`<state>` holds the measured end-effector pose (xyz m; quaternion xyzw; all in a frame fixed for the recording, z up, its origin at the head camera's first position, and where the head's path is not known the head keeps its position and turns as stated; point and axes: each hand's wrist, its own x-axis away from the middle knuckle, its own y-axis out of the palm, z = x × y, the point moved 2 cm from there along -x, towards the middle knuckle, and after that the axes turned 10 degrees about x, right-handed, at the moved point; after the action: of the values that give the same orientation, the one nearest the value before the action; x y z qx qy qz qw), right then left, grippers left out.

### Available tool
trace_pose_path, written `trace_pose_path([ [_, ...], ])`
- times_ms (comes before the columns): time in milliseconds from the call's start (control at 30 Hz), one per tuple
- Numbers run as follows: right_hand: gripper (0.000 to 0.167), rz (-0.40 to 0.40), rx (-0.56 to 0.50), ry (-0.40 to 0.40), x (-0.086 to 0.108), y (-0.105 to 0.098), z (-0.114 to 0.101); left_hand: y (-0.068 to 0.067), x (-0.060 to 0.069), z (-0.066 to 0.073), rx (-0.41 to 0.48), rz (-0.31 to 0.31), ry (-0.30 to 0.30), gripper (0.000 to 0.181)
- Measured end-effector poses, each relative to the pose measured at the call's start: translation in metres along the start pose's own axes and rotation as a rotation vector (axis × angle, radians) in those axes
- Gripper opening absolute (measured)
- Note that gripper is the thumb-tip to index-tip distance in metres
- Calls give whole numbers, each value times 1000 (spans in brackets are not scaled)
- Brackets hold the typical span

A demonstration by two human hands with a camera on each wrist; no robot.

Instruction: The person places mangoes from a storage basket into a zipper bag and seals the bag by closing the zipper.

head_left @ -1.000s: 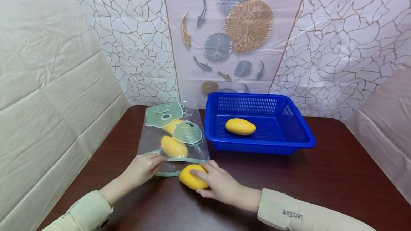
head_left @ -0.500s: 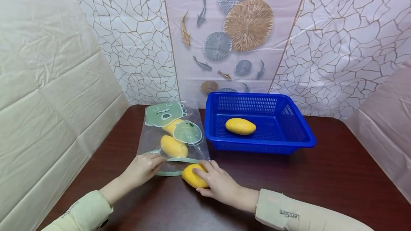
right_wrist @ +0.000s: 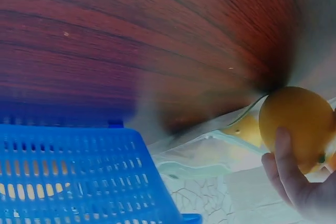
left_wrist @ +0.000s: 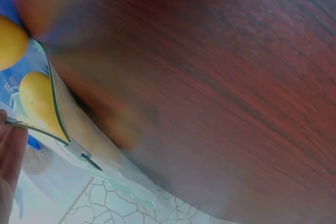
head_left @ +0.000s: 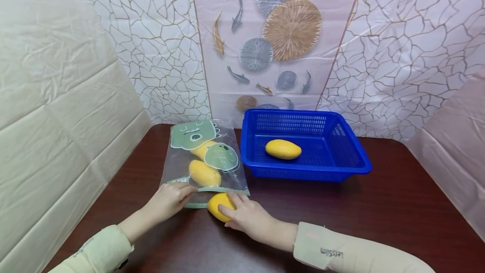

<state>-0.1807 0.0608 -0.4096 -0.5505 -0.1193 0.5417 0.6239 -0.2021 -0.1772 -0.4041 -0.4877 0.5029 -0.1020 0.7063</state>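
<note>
A clear zip bag (head_left: 176,167) with green cartoon prints lies on the table, its mouth toward the person. Two yellow mangoes are inside, the nearer mango (head_left: 204,173) fully visible and the farther mango (head_left: 199,151) partly covered by the print. My left hand (head_left: 169,199) pinches the bag's upper edge and lifts it, so the mouth gapes. With curled fingers my right hand (head_left: 251,221) grips another mango (head_left: 218,206) at the right part of the mouth; the right wrist view shows this held mango (right_wrist: 296,124) against the bag's edge.
A blue plastic basket (head_left: 310,172) stands at the back right of the bag, with one mango (head_left: 283,149) in it. The dark wooden table (head_left: 401,205) spreads around them. A patterned cloth backdrop (head_left: 163,41) rises behind the table.
My right hand shifts the mango slightly right, then back left to the bag's mouth. The left hand keeps its hold on the bag's edge. Basket and bagged mangoes stay put.
</note>
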Motion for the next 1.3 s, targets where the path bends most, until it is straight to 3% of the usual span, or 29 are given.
trace_pose_path([
  [333, 48, -91, 101, -42, -13, -3, -11, -1, -1, -2, -4, 1, 2, 25],
  [700, 57, -97, 130, -105, -17, -4, -17, -2, -2, -3, -3, 13, 19, 24],
  [933, 53, 25, 124, -88, -17, -7, -13, -3, -2, -4, -4, 33, 22, 24],
  [1200, 38, 173, 238, -120, -21, 0, -12, -5, -6, -4, -9, 19, 20, 22],
  [1300, 28, 235, 300, -142, -22, 4, -12, -5, -7, -4, -5, 16, 27, 12],
])
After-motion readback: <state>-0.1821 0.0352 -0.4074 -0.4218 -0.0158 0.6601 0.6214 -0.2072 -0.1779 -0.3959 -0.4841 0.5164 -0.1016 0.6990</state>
